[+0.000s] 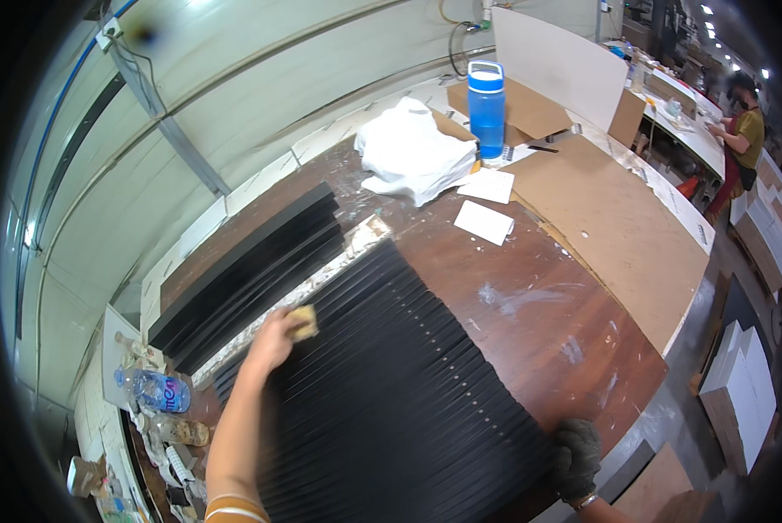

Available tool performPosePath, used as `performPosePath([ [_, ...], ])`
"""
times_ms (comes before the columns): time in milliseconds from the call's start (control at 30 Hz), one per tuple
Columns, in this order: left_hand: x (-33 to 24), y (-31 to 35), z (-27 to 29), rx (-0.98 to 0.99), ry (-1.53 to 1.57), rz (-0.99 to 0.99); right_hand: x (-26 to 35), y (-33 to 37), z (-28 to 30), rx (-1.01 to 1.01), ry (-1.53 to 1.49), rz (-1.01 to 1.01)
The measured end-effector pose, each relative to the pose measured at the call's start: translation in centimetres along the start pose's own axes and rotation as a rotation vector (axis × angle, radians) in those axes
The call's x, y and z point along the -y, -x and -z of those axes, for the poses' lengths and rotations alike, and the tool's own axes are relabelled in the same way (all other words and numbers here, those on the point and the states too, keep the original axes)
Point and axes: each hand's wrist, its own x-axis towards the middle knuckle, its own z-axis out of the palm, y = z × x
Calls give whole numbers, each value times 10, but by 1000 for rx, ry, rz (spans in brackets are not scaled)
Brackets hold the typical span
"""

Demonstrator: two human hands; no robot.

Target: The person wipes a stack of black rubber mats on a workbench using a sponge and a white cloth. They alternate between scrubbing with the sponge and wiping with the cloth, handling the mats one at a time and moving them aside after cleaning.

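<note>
Many long black strips (373, 392) lie side by side on the table, forming a broad ribbed panel with a row of small light dots near its right end. My bare left hand (273, 342) pinches a small yellowish sponge (304, 322) over the far left part of these strips. At their right end, by the table's near edge, is my right hand (576, 458) in a dark grey glove. Its fingers look curled, and whatever they may hold is hidden. Beyond the left hand, a second stack of black strips (251, 270) lies apart, across a pale speckled gap.
A brown, paint-smeared tabletop (539, 322) bears a white cloth (417, 148), a blue bottle (487, 113), white cards (484, 221) and a cardboard sheet (617, 227). Plastic bottles (160, 390) stand at the left. Boards (739, 392) are stacked at right; another person (739, 139) works farther back.
</note>
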Motion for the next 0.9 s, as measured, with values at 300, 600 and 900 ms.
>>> performPosePath([
  [300,12,63,57,-173,-362,212,-13,19,-8,-41,124,-22],
  [600,-170,-147,-61,-172,-57,-198,-17,23,-1,80,171,-105],
  [900,-41,-35,-15,-129,-127,79,-9,17,-8,-41,42,-40],
])
